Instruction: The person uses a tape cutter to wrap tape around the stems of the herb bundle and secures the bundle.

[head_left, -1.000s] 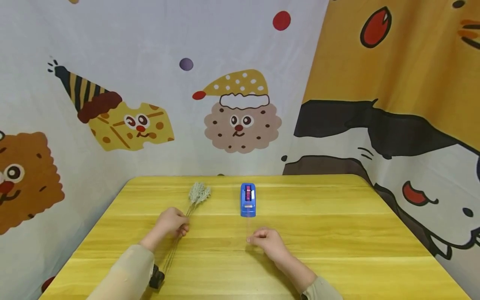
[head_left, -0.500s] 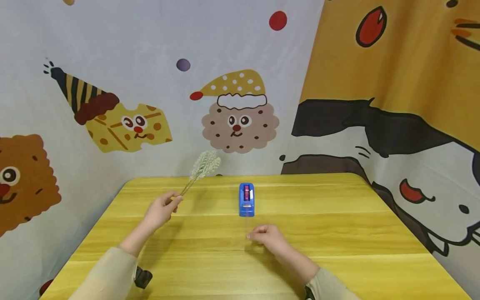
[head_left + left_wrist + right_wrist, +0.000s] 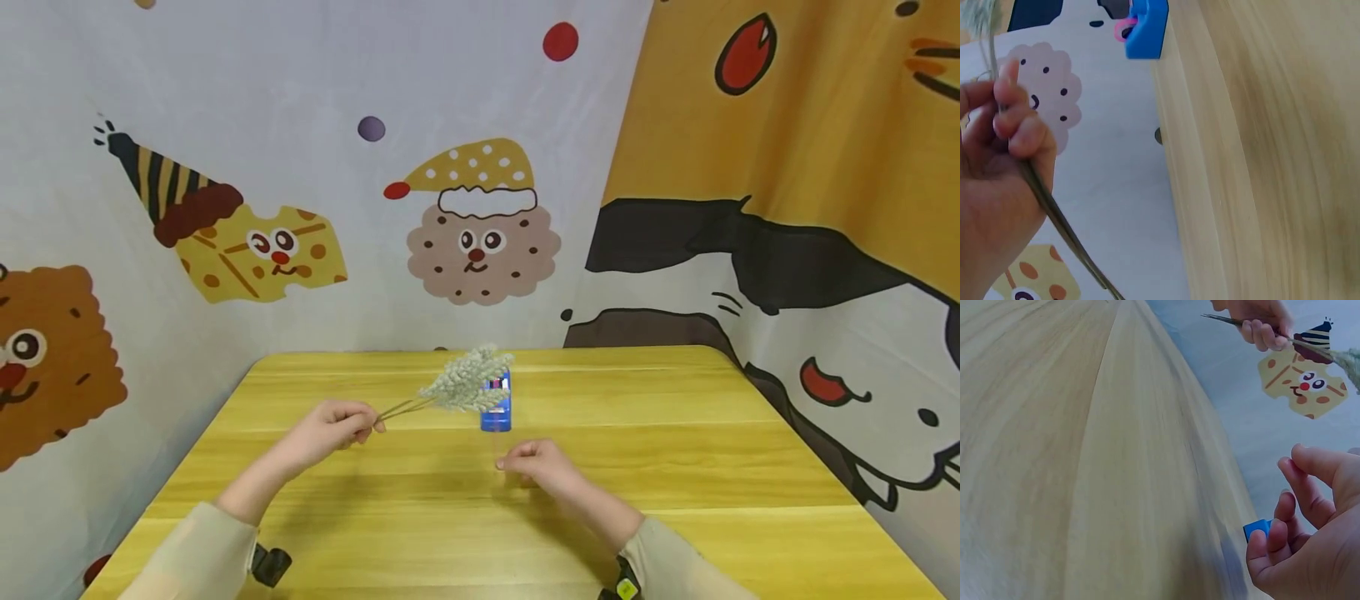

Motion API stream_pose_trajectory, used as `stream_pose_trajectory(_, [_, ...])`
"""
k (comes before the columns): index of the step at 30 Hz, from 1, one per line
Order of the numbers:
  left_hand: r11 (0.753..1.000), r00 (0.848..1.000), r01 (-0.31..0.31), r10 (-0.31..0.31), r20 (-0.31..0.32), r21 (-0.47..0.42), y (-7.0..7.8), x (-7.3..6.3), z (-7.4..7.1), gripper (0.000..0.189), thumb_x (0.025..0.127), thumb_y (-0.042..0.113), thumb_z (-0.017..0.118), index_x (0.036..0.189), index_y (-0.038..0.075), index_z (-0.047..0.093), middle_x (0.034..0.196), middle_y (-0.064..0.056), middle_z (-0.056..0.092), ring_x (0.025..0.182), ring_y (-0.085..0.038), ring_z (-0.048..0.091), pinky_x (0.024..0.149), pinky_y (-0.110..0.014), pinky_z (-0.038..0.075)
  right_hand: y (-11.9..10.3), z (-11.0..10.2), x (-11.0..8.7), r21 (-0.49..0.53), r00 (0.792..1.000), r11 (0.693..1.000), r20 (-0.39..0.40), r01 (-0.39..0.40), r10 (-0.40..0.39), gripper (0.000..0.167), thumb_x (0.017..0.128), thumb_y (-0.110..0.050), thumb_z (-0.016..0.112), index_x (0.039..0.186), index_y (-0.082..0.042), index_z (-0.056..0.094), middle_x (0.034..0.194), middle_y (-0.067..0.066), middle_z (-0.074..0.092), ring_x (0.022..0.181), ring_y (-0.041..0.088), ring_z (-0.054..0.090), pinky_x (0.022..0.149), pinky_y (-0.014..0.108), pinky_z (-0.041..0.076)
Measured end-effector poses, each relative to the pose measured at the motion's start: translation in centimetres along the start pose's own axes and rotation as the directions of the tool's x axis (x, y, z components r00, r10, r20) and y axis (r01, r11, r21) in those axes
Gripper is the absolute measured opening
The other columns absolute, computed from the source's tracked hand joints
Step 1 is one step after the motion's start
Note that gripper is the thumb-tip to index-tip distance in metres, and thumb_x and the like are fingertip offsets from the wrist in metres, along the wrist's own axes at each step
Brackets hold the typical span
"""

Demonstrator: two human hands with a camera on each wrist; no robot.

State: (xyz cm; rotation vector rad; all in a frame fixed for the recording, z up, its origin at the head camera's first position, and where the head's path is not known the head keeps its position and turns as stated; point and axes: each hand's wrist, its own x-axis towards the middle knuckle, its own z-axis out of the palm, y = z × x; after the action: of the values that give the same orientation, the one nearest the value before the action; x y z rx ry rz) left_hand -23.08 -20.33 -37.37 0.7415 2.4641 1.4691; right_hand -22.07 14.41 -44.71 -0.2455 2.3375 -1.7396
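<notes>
My left hand (image 3: 330, 432) grips the thin stems of a bunch of pale green dried flowers (image 3: 459, 383), raised above the table. The flower heads point right and overlap the blue tape dispenser (image 3: 496, 421) in the head view. Below the fist, the stems (image 3: 1060, 219) run down in the left wrist view. With thumb and forefinger, my right hand (image 3: 546, 468) pinches the end of a faint, clear strip of tape (image 3: 497, 446) stretching from the dispenser. In the right wrist view the dispenser (image 3: 1255, 529) is mostly hidden behind that hand's fingers.
The wooden table (image 3: 675, 467) reaches back to a cartoon-printed curtain (image 3: 300, 75). Black wrist cameras (image 3: 271, 565) are strapped at both cuffs. A pink roll (image 3: 1124, 29) shows in the dispenser.
My left hand has lifted the dried flowers off the table, then swung their heads rightward and down in front of the dispenser. The right hand stays at the tape end, nearly still.
</notes>
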Motion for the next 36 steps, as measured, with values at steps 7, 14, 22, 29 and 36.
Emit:
stream_pose_trajectory(7, [0.988,0.917,-0.127,0.151,0.368,-0.088,0.4,0.3,1.9,0.026,0.102,0.013,0.048,0.094,-0.003,0.068,0.081,0.001,0.062,0.051,-0.007,0.030,0.053,-0.026,0.035,-0.4,-0.7,-0.3,0.089,0.999,0.996,0.038,0.019,-0.022,0.025,0.086,-0.009,0.068,0.103,0.008,0.067,0.091,0.007,0.070,0.073,0.013,0.059,0.071,0.032,0.053])
stream_pose_trajectory(14, [0.972,0.798,-0.204,0.234,0.555,-0.116,0.8,0.7,4.6,0.025,0.102,0.010,0.046,0.096,0.000,0.067,0.093,0.000,0.068,0.048,-0.004,0.025,0.054,-0.017,0.034,-0.8,-1.1,0.2,-0.032,0.995,0.998,0.084,-0.048,0.050,0.027,0.084,-0.021,0.073,0.089,0.005,0.070,0.058,-0.006,0.044,0.054,0.011,0.034,0.053,0.026,0.033])
stream_pose_trajectory(22, [0.976,0.841,-0.209,0.148,0.520,0.061,-0.1,1.7,7.5,0.023,0.100,0.014,0.051,0.090,0.005,0.069,0.091,-0.001,0.070,0.053,0.002,0.031,0.054,-0.016,0.033,-1.8,-1.6,0.7,-0.118,0.994,0.993,0.106,0.000,0.013,0.026,0.084,-0.022,0.074,0.086,0.003,0.070,0.090,0.002,0.066,0.083,0.021,0.054,0.073,0.039,0.048])
stream_pose_trajectory(29, [0.987,0.899,-0.089,0.022,0.437,0.133,-1.2,2.9,9.8,0.022,0.098,0.016,0.054,0.090,0.010,0.073,0.077,0.004,0.066,0.051,-0.002,0.035,0.051,-0.018,0.035,-2.9,-1.9,1.1,-0.165,0.994,0.986,0.111,0.004,0.015,0.022,0.085,-0.022,0.073,0.088,-0.001,0.072,0.098,0.003,0.065,0.092,0.019,0.055,0.080,0.046,0.048])
stream_pose_trajectory(36, [0.985,0.950,-0.051,-0.003,0.312,0.167,-1.4,4.8,11.8,0.023,0.097,0.020,0.055,0.088,0.011,0.074,0.069,0.000,0.064,0.051,-0.004,0.044,0.049,-0.021,0.039,-3.7,-2.0,1.2,-0.171,0.995,0.985,0.102,0.013,0.004,0.022,0.085,-0.023,0.073,0.088,-0.001,0.071,0.100,0.003,0.064,0.094,0.019,0.055,0.083,0.049,0.048])
